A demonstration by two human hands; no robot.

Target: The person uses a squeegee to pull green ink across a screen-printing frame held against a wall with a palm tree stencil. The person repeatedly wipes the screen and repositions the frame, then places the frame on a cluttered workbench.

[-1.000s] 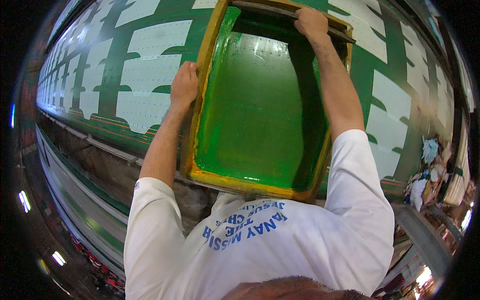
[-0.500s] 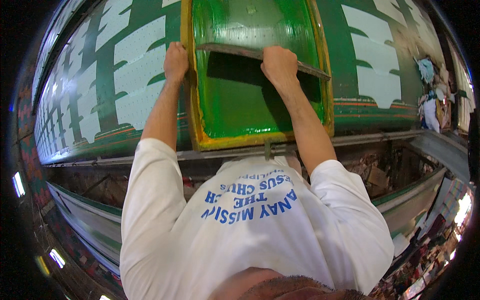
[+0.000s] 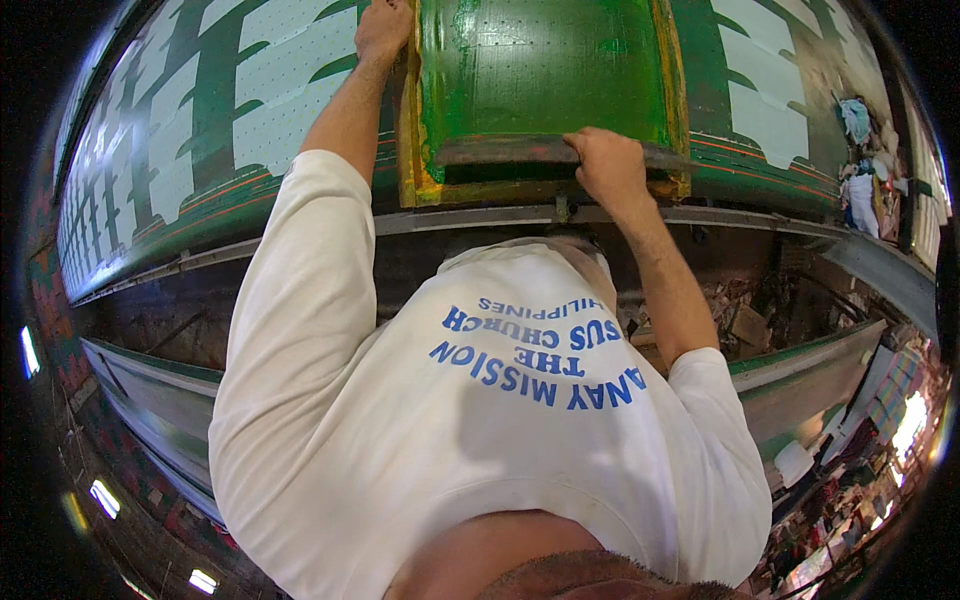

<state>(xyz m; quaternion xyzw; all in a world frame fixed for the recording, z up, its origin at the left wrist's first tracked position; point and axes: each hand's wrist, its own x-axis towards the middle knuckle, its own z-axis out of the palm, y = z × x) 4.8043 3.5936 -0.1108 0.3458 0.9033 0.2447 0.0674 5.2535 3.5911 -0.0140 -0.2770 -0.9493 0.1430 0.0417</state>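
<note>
A screen-printing frame [image 3: 409, 150] with yellow-stained wooden rails lies on the green printing table, its mesh [image 3: 550, 70] smeared with wet green ink. At the upper edge of the view my left hand [image 3: 384, 30] is closed on the frame's left rail; some of its fingers are hidden. My right hand [image 3: 610, 168] grips a long, dark squeegee [image 3: 500, 151] right of its middle. The squeegee lies crosswise over the mesh at the end nearest me, close to the near rail. Its right end looks blurred.
Pale cut fabric pieces [image 3: 295, 75] lie in rows on the green table on both sides of the frame. A metal rail [image 3: 480, 220] runs along the table's near edge. Bundled cloths [image 3: 862, 185] hang at the far right, and another long table [image 3: 815, 375] stands behind me.
My right hand has pulled the squeegee toward me, from the mesh's middle to its near end. The left hand, still on the rail, sits higher in view.
</note>
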